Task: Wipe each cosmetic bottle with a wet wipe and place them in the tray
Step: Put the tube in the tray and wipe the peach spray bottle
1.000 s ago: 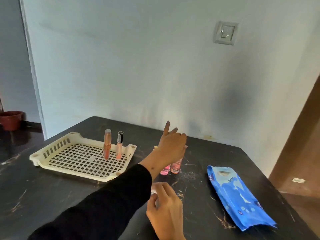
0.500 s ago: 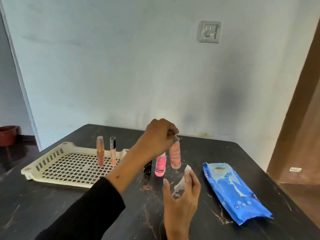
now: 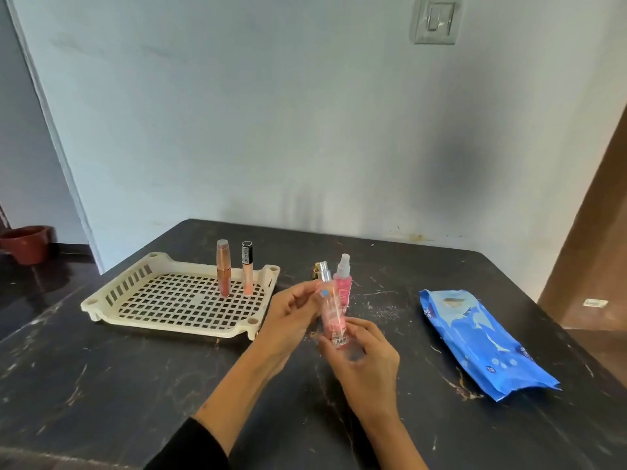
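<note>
since half a second ago i see the pale pink spray bottle (image 3: pixel 331 308) lifted off the black table (image 3: pixel 101 374) and brought toward me: my left hand (image 3: pixel 288 320) pinches its upper body, my right hand (image 3: pixel 361 354) curls round its base, and any wipe there is hidden. it looks light, stiff and slick, so i'd keep hold of the body, not the silver nozzle. its label print is too blurred to read; the blue wipe pack (image 3: pixel 481 344) shows only unclear letters, and the tray (image 3: pixel 101 301) lies left.
</note>
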